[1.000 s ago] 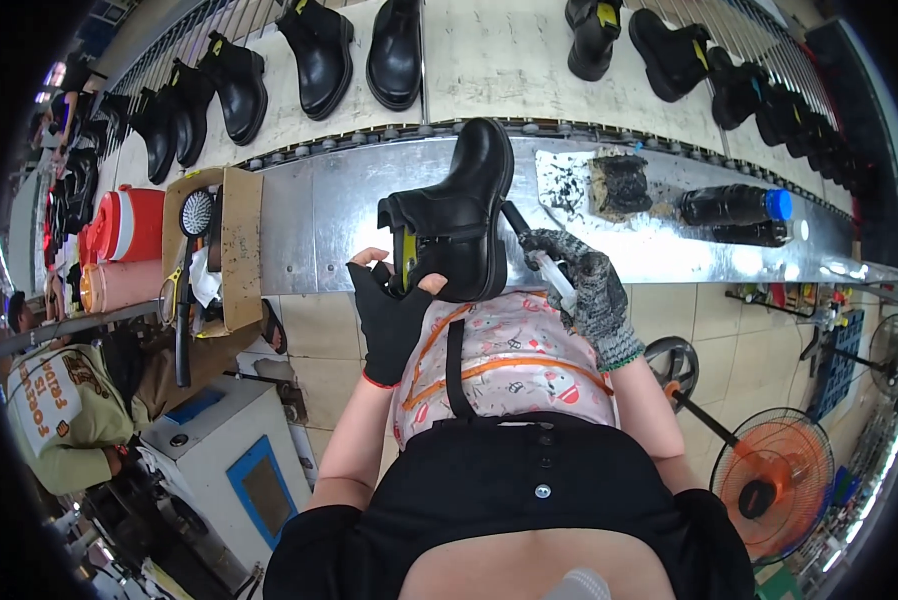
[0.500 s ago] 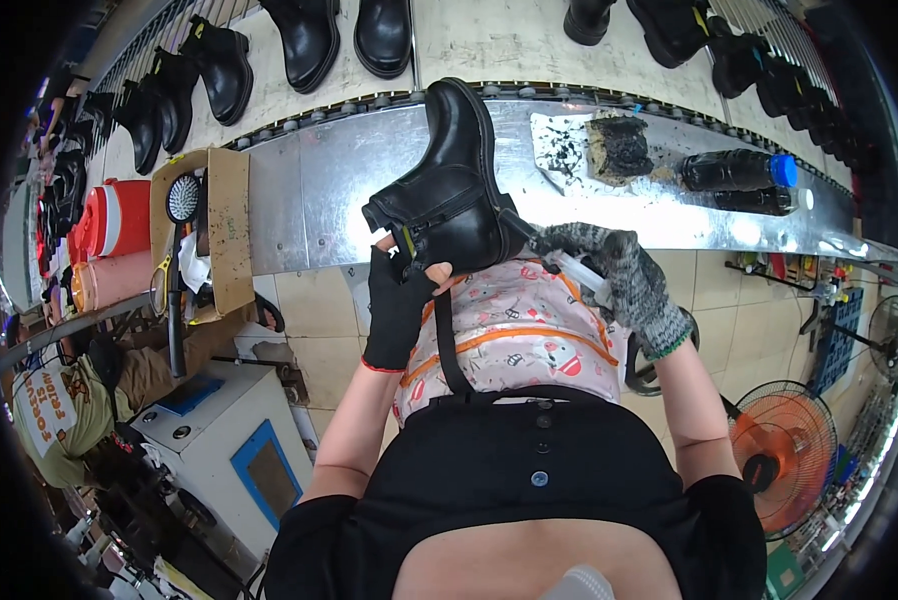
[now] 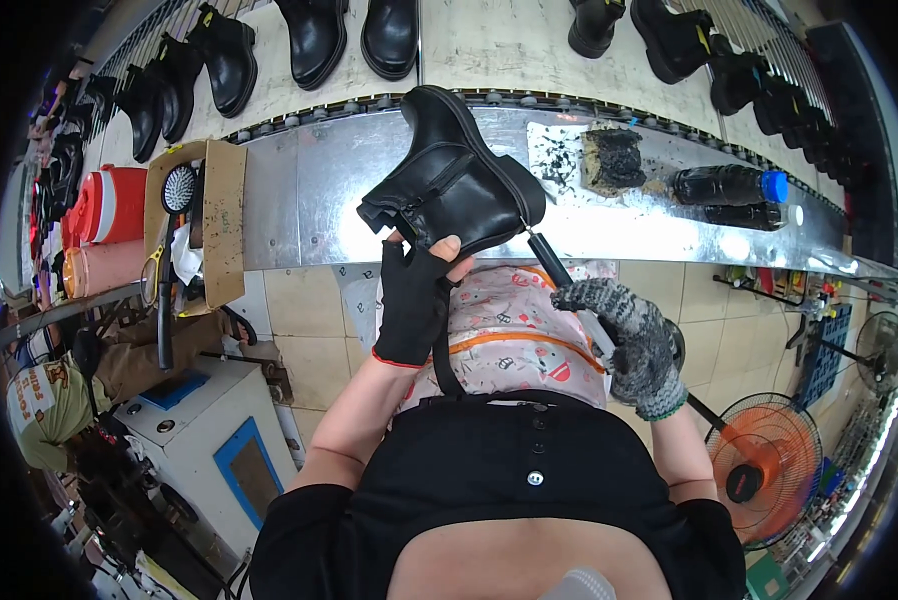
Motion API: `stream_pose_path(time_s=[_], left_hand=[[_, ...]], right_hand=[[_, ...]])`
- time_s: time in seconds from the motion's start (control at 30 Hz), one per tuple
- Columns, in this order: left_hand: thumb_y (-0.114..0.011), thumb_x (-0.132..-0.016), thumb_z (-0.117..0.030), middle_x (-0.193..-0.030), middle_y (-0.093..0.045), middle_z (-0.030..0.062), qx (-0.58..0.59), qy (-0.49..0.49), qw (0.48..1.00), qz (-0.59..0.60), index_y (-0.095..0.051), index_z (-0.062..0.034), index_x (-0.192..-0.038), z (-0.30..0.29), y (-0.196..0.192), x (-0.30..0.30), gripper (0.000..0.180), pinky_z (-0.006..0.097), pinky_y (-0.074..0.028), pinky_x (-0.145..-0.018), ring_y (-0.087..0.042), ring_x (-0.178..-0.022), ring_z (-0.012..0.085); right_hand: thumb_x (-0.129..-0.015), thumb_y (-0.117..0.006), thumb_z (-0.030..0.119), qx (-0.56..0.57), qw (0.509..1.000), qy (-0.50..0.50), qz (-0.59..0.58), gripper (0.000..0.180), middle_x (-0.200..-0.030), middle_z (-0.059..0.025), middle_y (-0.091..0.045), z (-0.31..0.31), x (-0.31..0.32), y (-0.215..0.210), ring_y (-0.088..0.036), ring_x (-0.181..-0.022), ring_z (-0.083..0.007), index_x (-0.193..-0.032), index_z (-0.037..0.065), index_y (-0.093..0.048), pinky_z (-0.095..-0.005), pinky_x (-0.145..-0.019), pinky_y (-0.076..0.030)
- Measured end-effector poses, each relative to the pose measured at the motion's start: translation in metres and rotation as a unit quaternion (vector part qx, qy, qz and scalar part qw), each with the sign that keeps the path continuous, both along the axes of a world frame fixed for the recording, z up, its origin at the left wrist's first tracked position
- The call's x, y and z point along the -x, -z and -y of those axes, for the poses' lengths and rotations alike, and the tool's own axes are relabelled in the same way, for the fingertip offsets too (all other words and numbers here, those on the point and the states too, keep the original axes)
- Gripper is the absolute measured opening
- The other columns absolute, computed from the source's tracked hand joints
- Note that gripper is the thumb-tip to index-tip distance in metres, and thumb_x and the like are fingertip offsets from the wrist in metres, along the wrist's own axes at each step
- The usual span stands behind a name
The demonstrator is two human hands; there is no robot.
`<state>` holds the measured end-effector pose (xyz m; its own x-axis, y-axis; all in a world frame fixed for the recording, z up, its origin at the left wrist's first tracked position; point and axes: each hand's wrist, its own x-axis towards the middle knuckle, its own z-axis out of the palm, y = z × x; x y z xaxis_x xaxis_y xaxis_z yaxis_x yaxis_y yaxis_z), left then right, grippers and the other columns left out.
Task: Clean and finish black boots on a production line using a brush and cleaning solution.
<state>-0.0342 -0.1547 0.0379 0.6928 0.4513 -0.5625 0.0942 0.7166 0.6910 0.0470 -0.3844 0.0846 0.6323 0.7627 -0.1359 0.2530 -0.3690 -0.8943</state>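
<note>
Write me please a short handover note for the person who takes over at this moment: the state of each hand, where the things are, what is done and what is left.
Left hand, in a black fingerless glove: holds the black leather ankle boot from below, tilted, over the edge of the metal bench.
Right hand, in a grey knitted glove: grips a black-handled brush tool, its tip at the boot's heel side.
Nearby: a blackened sponge block and a dark plastic bottle with a blue cap on the bench; more black boots on the belt behind.
Done: boot picked up, tool applied.
Left: cannot tell how much of the boot is treated.
</note>
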Motion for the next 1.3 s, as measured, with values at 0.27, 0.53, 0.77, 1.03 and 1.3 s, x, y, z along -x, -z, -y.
stream_pose_path(time_s=[0.27,0.53,0.77,1.03,1.3], left_hand=[[-0.064,-0.082,-0.009,-0.105,-0.056,0.0115,0.058,-0.026,0.997,0.035,-0.042,-0.0041,-0.114,-0.010,0.004,0.000,0.039,0.028,-0.055,-0.077,-0.061,-0.092,0.0185],[-0.058,-0.076,-0.005,-0.098,-0.061,0.0126,0.047,0.037,0.996,0.060,-0.046,0.0012,-0.119,-0.030,0.016,0.001,0.044,0.027,-0.057,-0.069,-0.065,-0.082,0.0214],[-0.064,-0.075,-0.003,-0.085,-0.061,0.0098,-0.036,0.130,0.985,0.107,-0.057,0.0003,-0.095,-0.095,0.044,-0.099,0.021,0.030,-0.058,-0.058,-0.064,-0.078,0.0215],[-0.071,-0.072,-0.018,-0.096,-0.061,0.0112,-0.437,0.202,0.874,-0.061,-0.052,0.0011,-0.109,-0.124,0.036,-0.306,0.046,0.032,-0.056,-0.067,-0.064,-0.084,0.0232],[-0.070,-0.066,-0.050,-0.110,-0.057,0.0228,-0.644,-0.002,0.765,0.004,-0.044,0.0006,-0.123,-0.112,0.070,-0.326,0.080,0.039,-0.046,-0.086,-0.058,-0.102,0.0317]], right_hand=[[-0.087,-0.045,0.058,-0.073,0.984,0.031,-0.158,0.065,-0.115,-0.0148,-0.060,0.014,0.004,0.004,-0.064,-0.089,-0.0287,-0.119,0.002,-0.055,-0.0380,-0.080,-0.051],[-0.082,-0.065,0.011,-0.213,0.891,0.363,-0.172,0.056,-0.085,-0.0011,-0.052,0.014,-0.023,0.111,-0.052,-0.058,-0.0087,-0.130,0.008,-0.035,-0.0230,-0.044,-0.047],[-0.082,-0.059,0.005,-0.347,0.810,0.407,-0.241,0.032,-0.092,-0.0049,-0.056,0.001,-0.034,0.211,-0.053,-0.059,-0.0139,-0.110,0.012,-0.047,-0.0259,-0.048,-0.046],[-0.074,-0.069,0.003,-0.201,0.866,0.436,-0.142,0.038,-0.098,-0.0085,-0.058,-0.004,-0.028,0.211,-0.060,-0.072,-0.0150,-0.105,0.004,-0.048,-0.0281,-0.063,-0.052],[-0.078,-0.070,0.011,-0.015,0.904,0.427,-0.009,0.028,-0.094,-0.0050,-0.062,0.004,-0.024,0.213,-0.061,-0.074,-0.0145,-0.102,0.006,-0.056,-0.0291,-0.063,-0.051]])
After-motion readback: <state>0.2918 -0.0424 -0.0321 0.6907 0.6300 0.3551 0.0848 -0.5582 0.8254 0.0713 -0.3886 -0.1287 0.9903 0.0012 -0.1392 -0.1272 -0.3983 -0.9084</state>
